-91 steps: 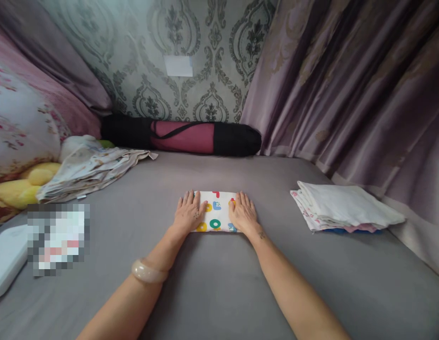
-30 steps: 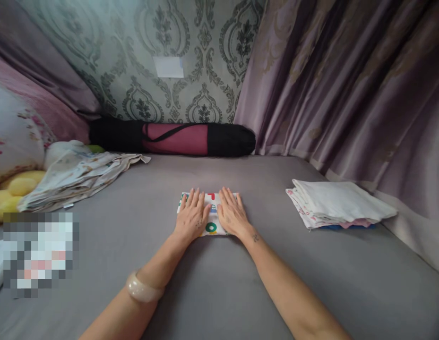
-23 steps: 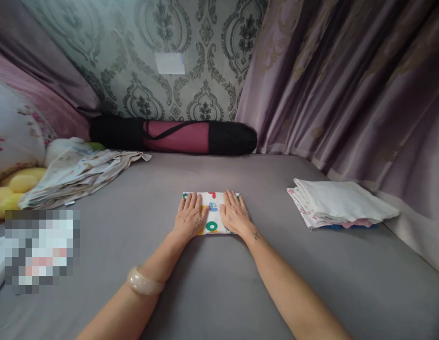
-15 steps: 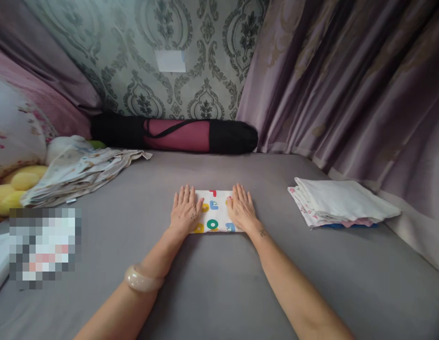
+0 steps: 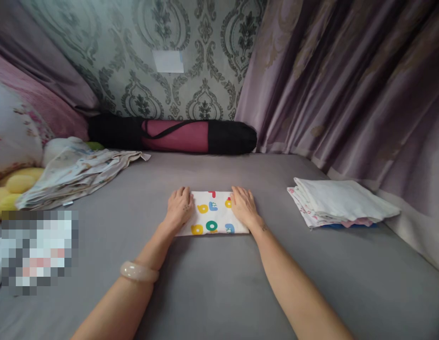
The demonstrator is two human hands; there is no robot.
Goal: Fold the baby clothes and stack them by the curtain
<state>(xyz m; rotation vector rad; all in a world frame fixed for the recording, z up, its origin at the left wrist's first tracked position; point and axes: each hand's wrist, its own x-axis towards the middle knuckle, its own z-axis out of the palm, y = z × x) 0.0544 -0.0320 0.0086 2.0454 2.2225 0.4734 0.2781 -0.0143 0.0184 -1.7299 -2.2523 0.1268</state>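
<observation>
A folded white cloth [image 5: 212,215] printed with coloured letter shapes lies flat on the grey bed sheet in front of me. My left hand [image 5: 179,207] is at its left edge, fingers bent and closed on that side. At the opposite edge, my right hand [image 5: 243,205] is closed over the cloth's right side in the same way. Both thumbs and the fingertips' undersides are largely hidden. A pale bangle [image 5: 139,271] circles my left forearm.
A stack of folded cloths [image 5: 343,203] lies to the right. Loosely layered cloths [image 5: 81,177] lie at left beside yellow plush toys [image 5: 21,182]. A black and maroon long bag [image 5: 175,136] lies along the wall, near curtains [image 5: 311,85]. A blurred-out item [image 5: 42,252] sits front left.
Both hands lay flat on the cloth with thumbs spread; now they have slid outward to its side edges and the fingers have curled in. More of the print shows.
</observation>
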